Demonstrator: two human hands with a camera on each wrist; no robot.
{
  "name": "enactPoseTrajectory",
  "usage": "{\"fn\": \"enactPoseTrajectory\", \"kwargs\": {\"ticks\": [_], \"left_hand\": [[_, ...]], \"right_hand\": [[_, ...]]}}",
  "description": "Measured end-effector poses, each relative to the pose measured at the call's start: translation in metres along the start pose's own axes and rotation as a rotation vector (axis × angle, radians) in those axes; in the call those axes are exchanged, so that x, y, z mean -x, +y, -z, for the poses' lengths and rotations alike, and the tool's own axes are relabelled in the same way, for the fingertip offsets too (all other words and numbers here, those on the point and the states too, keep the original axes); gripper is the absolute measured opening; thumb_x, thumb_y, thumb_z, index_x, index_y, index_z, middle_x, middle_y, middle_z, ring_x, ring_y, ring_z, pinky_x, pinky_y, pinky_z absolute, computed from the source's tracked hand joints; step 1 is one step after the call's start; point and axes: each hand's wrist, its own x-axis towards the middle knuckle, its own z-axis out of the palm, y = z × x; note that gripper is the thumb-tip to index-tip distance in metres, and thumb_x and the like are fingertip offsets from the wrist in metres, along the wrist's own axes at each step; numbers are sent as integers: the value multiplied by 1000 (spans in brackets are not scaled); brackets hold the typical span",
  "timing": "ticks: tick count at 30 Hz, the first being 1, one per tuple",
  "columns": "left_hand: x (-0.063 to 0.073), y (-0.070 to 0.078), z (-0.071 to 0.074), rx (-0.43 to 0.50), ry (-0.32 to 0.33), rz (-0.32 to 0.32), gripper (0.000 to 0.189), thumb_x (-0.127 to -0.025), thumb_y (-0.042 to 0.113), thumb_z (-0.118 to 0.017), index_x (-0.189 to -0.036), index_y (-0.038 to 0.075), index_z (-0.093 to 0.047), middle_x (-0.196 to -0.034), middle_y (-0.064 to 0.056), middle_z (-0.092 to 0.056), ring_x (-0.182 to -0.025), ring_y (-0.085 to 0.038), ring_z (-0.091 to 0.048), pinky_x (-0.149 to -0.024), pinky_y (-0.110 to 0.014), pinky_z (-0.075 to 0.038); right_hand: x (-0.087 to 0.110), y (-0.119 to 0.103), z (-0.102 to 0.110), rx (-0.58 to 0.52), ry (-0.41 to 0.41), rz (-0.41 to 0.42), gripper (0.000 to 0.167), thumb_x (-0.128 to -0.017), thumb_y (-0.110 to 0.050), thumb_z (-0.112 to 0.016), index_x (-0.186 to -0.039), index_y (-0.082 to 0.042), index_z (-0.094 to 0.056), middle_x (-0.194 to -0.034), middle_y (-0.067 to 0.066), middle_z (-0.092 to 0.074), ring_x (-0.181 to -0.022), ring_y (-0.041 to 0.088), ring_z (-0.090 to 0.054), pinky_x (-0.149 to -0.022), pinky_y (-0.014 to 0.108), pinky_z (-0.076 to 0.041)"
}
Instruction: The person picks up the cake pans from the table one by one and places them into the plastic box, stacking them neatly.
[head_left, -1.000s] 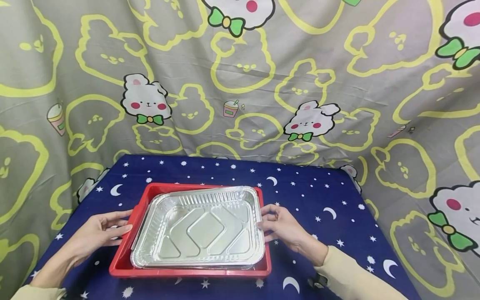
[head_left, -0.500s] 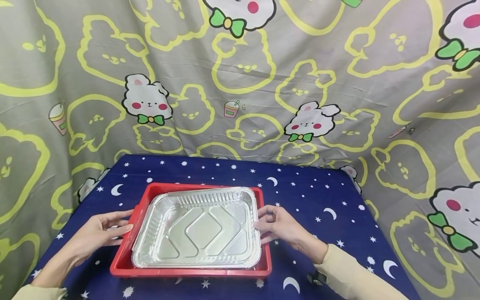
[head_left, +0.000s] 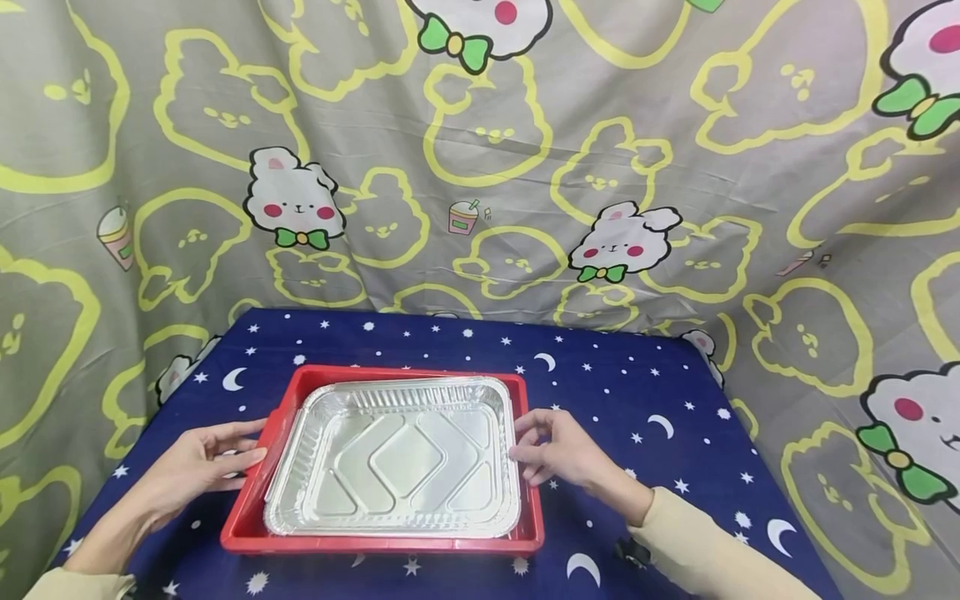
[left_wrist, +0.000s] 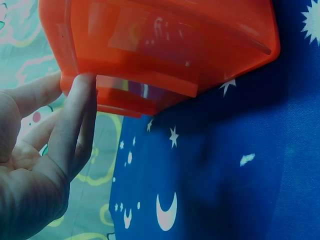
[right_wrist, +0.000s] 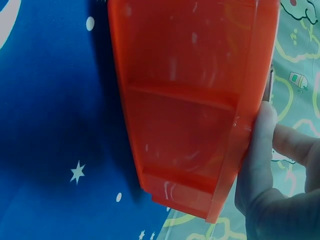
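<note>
A shiny rectangular foil pan (head_left: 408,458) with a ridged diamond pattern in its floor sits inside a red plastic tray (head_left: 382,545). On the tray's left side, my left hand (head_left: 183,467) pinches the rim by its handle, fingers spread. The left wrist view shows the fingertips at the tray's outer wall (left_wrist: 130,40). My right hand (head_left: 566,454) reaches over the tray's right rim with bent fingers, thumb and fingertips at the pan's right edge. In the right wrist view, the thumb (right_wrist: 265,120) lies along the tray's rim close to a sliver of foil.
Beneath the tray spreads a dark blue tablecloth (head_left: 637,392) printed with white stars and moons. Behind the table hangs a grey curtain (head_left: 517,92) with yellow outlines and white rabbits. A dark strap (head_left: 633,552) shows by the right cuff.
The foil pan's right edge has shifted slightly left inside the tray, and my right hand's fingertips moved with it. My left hand and the red tray have stayed nearly still.
</note>
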Motion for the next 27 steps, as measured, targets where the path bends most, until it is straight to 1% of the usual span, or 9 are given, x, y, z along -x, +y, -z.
{"fn": "enactPoseTrajectory", "kwargs": {"ticks": [4,10,12,17,19,22,27], "left_hand": [[0,1,0,3,2,-2,73,-103,20,-69,-158,-13,-34,-140,-28,-64,-99,-5,-76,-83,-38,-68],[0,1,1,6,0,3,73,-103,20,-69,-158,-13,-33,-132,-18,-70,-98,-6,-76,-83,-38,-68],[0,1,1,7,0,6,73,-103,20,-69,-158,-13,-33,-132,-18,-70,-98,-6,-76,-83,-38,-68],[0,1,0,6,-3,7,73,-104,21,-68,-158,-13,-33,-137,-25,-67,-99,-7,-76,-84,-39,-67],[-1,1,0,6,-4,9,73,-104,21,-68,-158,-13,-33,-137,-26,-67,-99,-7,-76,-84,-39,-67],[-1,1,0,5,-4,13,74,-104,21,-68,-159,-13,-32,-136,-24,-68,-99,-7,-76,-84,-39,-67],[0,1,0,3,-1,17,74,-104,22,-68,-159,-12,-33,-131,-19,-71,-99,-8,-76,-84,-38,-67]], "right_hand": [[0,-2,2,-9,1,-4,44,-91,-2,-76,-128,15,-59,-86,10,-70,-58,13,-68,-58,38,-66],[0,-3,4,-8,8,-4,43,-92,-1,-75,-130,14,-60,-87,12,-71,-59,13,-68,-59,40,-66],[-1,-3,5,-8,16,-4,43,-92,-1,-75,-130,13,-60,-88,12,-71,-59,13,-69,-59,40,-66],[-5,-3,5,-2,32,-7,43,-92,0,-75,-130,12,-59,-87,10,-70,-58,13,-69,-59,38,-66],[-6,-3,5,4,34,-2,42,-92,0,-74,-129,12,-59,-87,11,-70,-58,13,-69,-59,37,-66],[-8,-3,5,17,39,15,42,-91,2,-74,-129,13,-59,-87,12,-71,-58,14,-69,-58,37,-66],[-13,-5,4,69,96,74,44,-89,4,-75,-130,12,-61,-91,18,-72,-59,15,-69,-57,40,-66]]}}
